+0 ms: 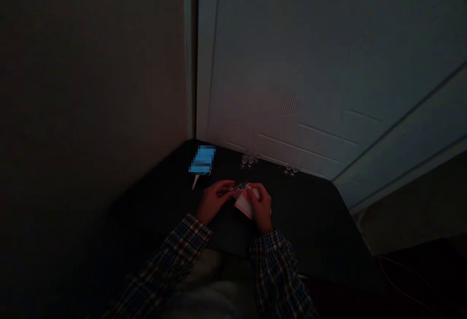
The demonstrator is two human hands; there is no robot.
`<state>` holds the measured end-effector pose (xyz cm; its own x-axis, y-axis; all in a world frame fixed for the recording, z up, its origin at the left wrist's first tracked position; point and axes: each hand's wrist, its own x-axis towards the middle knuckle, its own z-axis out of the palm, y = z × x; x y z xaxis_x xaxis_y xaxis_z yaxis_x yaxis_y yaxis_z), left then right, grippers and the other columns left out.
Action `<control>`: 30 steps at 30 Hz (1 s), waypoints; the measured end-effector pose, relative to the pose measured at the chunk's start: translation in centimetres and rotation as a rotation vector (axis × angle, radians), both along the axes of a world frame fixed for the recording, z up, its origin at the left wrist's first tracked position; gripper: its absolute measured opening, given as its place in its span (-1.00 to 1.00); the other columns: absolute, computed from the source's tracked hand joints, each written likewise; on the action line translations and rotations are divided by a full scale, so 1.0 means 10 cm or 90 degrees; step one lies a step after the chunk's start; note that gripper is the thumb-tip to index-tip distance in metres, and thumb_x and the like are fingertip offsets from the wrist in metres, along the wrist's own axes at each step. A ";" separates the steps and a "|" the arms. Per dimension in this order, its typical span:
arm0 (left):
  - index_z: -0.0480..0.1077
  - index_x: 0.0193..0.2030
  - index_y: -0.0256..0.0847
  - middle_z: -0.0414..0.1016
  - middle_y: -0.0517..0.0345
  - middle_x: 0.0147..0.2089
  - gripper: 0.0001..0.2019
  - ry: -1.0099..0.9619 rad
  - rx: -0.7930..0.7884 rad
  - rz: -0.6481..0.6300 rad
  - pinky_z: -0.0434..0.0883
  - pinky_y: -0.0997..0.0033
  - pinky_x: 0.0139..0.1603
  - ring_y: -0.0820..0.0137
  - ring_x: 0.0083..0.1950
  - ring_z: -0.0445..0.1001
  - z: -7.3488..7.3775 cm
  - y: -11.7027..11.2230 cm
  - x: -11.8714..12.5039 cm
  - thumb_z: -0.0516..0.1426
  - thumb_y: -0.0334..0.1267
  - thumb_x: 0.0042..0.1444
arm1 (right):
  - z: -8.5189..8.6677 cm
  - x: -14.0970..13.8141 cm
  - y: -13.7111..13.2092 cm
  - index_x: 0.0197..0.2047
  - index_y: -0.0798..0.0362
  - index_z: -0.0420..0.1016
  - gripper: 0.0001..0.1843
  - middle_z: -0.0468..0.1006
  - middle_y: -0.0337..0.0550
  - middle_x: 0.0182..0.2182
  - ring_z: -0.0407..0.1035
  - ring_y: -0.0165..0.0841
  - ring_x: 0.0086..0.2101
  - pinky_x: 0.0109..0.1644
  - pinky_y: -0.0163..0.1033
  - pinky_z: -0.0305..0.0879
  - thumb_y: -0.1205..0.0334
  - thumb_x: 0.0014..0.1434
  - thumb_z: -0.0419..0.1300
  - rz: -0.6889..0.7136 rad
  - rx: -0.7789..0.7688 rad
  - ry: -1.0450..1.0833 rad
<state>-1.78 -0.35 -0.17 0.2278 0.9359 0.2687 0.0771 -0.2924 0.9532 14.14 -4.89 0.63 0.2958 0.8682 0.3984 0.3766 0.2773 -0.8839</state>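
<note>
Two plaid cuffs [191, 234] come in from six o'clock, ending at my hands over a black, round-cornered table [306, 221]. My right hand [261, 204] has its thumb and fingers closed on a soft-looking white piece with a pinkish-red edge [245, 204], which my fingers partly cover. My left hand [213, 201] is half curled, fingertips at a small glinting piece [240, 187] between both hands; I cannot tell whether they pinch it or only touch it, and the gloom hides its exact shape.

At eleven o'clock a phone with a lit blue screen [202, 159] lies near the table's far corner, a white cable [195, 182] at its near end; its screen is pixelated, so any writing is unreadable. Just past twelve stands a cluster of small clear, glass-like pieces [250, 158], with a smaller clear group [291, 169] at two. Behind them rises a pale panel [328, 66] with ribbed hearts [291, 103] and raised lines.
</note>
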 end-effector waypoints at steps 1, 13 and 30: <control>0.42 -0.10 -0.21 0.49 0.03 -0.07 -0.67 -0.006 0.004 0.003 0.48 0.32 -0.21 0.29 -0.14 0.49 -0.01 0.00 0.00 0.17 -0.16 -0.04 | 0.01 0.00 0.00 -0.26 0.03 0.43 -0.79 0.50 -0.21 -0.30 0.35 -0.32 -0.24 -0.16 -0.29 0.21 0.10 0.12 0.08 -0.001 0.001 0.000; 0.40 -0.07 -0.19 0.43 0.03 -0.01 -0.70 -0.044 0.046 0.013 0.45 0.26 -0.04 0.33 -0.10 0.49 -0.05 0.04 -0.01 0.16 -0.26 0.00 | 0.00 0.00 0.00 -0.26 0.03 0.42 -0.78 0.49 -0.21 -0.31 0.35 -0.33 -0.25 -0.14 -0.28 0.21 0.08 0.12 0.09 0.005 -0.005 0.000; 0.41 -0.10 -0.22 0.54 0.03 -0.18 -0.68 -0.011 -0.004 0.010 0.46 0.33 -0.23 0.30 -0.25 0.53 -0.07 0.04 -0.02 0.14 -0.12 0.02 | -0.02 0.01 0.00 -0.27 0.02 0.41 -0.78 0.47 -0.23 -0.32 0.34 -0.34 -0.29 -0.21 -0.30 0.22 0.08 0.12 0.08 0.005 -0.020 0.017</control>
